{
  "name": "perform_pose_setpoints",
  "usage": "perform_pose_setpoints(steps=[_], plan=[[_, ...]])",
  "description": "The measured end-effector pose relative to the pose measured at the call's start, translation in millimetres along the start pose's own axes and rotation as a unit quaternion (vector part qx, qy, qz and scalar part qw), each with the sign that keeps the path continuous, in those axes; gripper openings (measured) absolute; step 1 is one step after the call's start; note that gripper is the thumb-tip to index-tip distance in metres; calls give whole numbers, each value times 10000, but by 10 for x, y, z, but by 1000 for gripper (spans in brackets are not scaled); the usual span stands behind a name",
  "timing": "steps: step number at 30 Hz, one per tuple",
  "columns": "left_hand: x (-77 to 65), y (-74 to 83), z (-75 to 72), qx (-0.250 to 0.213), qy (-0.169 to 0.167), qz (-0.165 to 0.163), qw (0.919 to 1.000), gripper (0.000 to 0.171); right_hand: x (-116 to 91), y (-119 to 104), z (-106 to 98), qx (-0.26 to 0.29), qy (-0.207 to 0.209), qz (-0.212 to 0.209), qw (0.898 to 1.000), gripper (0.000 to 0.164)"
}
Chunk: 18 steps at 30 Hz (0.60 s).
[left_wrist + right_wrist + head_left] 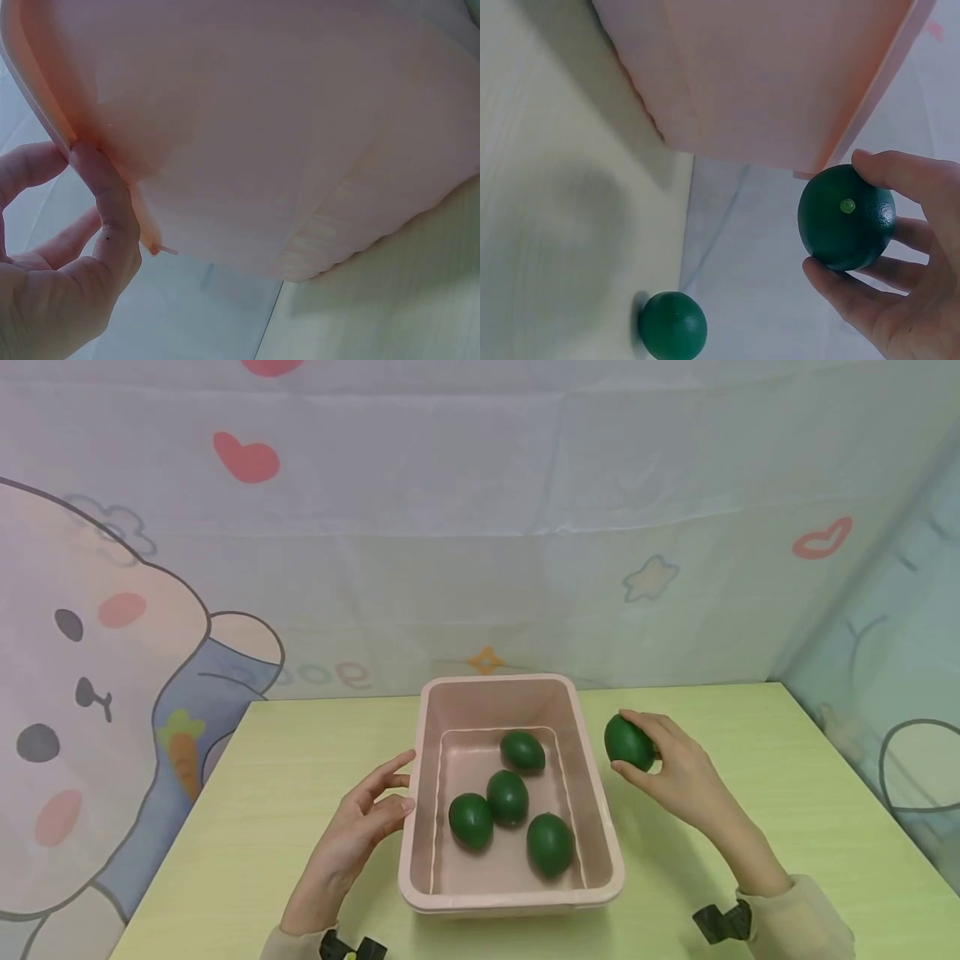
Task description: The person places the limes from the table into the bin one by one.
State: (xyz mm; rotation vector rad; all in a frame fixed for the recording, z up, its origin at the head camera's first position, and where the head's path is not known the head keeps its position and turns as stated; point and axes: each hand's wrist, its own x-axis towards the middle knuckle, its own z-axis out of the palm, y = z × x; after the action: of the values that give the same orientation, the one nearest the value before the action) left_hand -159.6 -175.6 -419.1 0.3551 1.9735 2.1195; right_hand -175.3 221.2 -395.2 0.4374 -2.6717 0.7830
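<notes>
My right hand [675,768] grips a dark green lime [628,742] between thumb and fingers, raised above the table just right of a pale pink plastic bin [600,793]. The right wrist view shows this lime [846,217] with its pale stem spot, clear of the bin's wall. With relaxed fingers, my left hand [348,839] touches the bin's left rim from outside; its thumb [105,184] rests at the lip in the left wrist view. Inside the bin lie several more limes, one at the back [522,751] and one at the front right [550,844].
Another lime [673,326] lies on the table beyond the right hand in the right wrist view. The light yellow-green table [322,735] backs onto a printed cloth [465,568] with cartoon figures. A second cloth [915,693] hangs along the right side.
</notes>
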Motion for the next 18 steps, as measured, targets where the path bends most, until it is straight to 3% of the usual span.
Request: perform_pose_setpoints(steps=[18], plan=[[-1,-10,-6,-38,-41,5,10000,60,55,-186,-144,-11,132,-193,9997,64]])
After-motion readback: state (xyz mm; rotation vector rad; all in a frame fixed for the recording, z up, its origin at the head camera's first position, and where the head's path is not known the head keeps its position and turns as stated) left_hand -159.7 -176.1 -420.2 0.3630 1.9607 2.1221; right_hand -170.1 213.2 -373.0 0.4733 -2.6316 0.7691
